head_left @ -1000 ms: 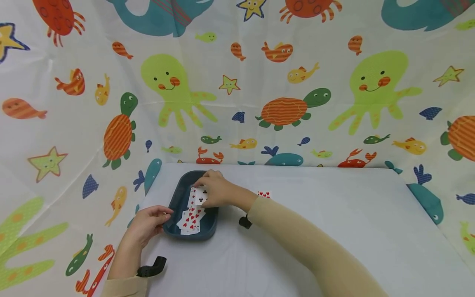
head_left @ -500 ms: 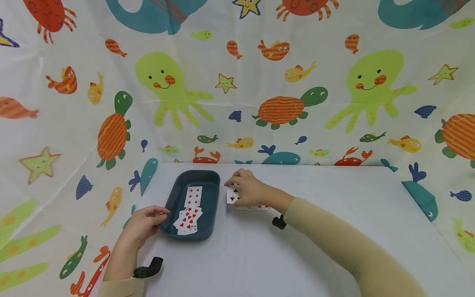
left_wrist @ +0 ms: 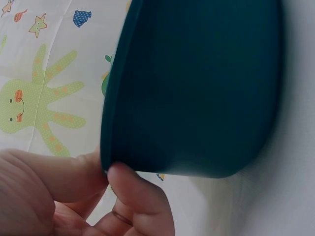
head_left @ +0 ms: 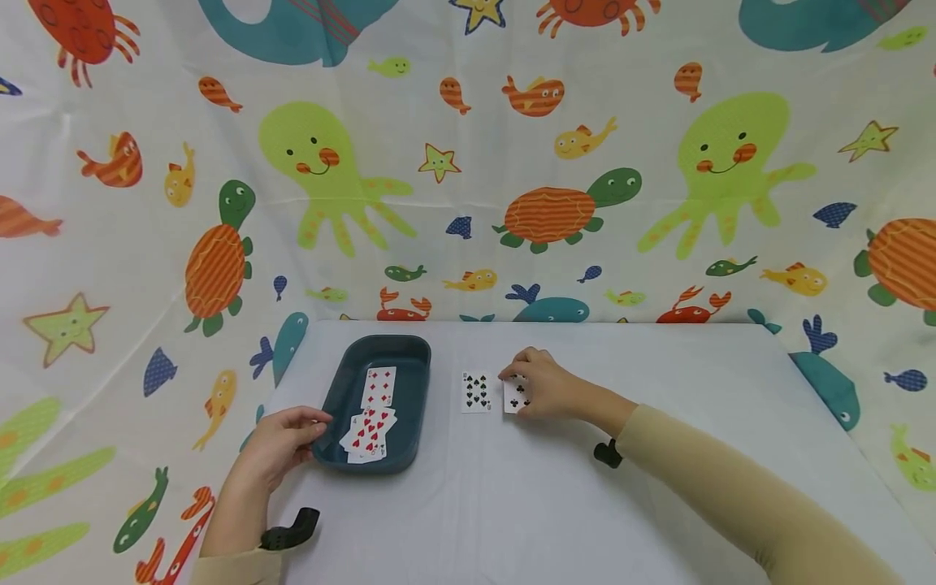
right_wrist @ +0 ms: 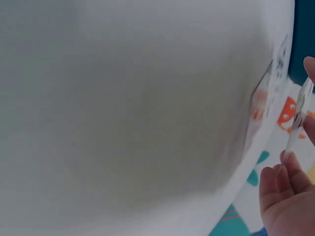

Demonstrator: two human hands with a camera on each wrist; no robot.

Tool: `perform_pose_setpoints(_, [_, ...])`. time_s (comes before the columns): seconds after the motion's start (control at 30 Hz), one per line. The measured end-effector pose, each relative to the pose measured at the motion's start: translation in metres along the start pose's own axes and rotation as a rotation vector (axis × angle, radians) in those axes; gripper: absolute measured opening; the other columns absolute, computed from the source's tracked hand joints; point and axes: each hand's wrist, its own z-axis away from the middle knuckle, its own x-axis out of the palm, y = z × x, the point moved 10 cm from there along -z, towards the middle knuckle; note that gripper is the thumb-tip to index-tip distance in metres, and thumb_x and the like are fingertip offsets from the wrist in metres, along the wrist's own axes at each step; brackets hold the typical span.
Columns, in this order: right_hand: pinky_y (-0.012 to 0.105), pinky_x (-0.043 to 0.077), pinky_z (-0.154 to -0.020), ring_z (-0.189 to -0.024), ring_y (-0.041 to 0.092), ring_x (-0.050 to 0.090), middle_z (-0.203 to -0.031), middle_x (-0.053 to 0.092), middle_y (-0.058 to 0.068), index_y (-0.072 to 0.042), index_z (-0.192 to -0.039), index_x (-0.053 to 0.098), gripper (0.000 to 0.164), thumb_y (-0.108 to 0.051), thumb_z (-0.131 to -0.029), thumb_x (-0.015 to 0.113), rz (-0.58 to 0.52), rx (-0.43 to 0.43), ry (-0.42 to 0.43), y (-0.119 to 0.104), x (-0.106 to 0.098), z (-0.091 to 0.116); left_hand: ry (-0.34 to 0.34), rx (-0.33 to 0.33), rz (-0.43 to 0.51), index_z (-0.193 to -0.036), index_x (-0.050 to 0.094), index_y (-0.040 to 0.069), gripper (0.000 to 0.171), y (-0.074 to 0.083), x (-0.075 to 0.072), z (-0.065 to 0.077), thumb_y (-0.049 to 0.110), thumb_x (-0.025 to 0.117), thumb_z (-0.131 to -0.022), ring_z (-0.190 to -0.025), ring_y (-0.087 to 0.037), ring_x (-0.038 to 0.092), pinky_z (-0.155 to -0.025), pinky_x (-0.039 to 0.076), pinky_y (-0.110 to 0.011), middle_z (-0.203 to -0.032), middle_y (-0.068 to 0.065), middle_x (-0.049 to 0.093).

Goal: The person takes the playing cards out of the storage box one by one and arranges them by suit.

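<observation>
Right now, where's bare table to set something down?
Bare on the white cloth-covered table: far right, between tan right sleeve and sea-animal-print backdrop cloth; also in front of the dark teal rounded tray, left of that sleeve. Crowded, from tray to right hand: white spade-printed card, pinched white club-printed card, blurred red-marked white card.

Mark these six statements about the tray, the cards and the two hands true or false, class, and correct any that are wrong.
1. The left hand pinches the rim of the tray. True.
2. Both hands touch the tray. False: the right hand is away from it, holding a club card.
3. The card in the right hand shows red hearts. False: its visible marks are black clubs.
4. A spade card lies on the table. True.
5. All card faces visible in the tray are black. False: a diamond card and heart cards show red.
6. The diamond card lies farther from the person than the heart cards. True.
</observation>
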Motion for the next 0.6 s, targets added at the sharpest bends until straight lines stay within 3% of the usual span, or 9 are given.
perform_pose_setpoints(0.4, [0.053, 0.051, -0.113, -0.133, 0.031, 0.050, -0.148, 0.054, 0.009, -0.026, -0.140, 0.069, 0.063, -0.022, -0.082, 0.091, 0.043, 0.047, -0.021, 0.051, -0.002, 0.019, 0.003, 0.004, 0.000, -0.131, 0.072, 0.001, 0.029, 0.000, 0.001, 0.000, 0.017, 0.066, -0.107, -0.085, -0.021, 0.060, -0.073, 0.058, -0.028, -0.099, -0.003, 0.068])
perform_pose_setpoints(0.6, [0.055, 0.049, -0.116, -0.135, 0.032, 0.050, -0.150, 0.055, 0.009, -0.025, -0.140, 0.068, 0.062, -0.023, -0.083, 0.092, 0.056, 0.057, -0.025, 0.059, 0.001, 0.020, 0.005, 0.001, 0.002, -0.131, 0.072, 0.001, 0.029, -0.001, 0.001, 0.002, 0.017, 0.066, -0.107, -0.085, -0.021, 0.061, -0.075, 0.059, -0.028, -0.101, -0.004, 0.068])
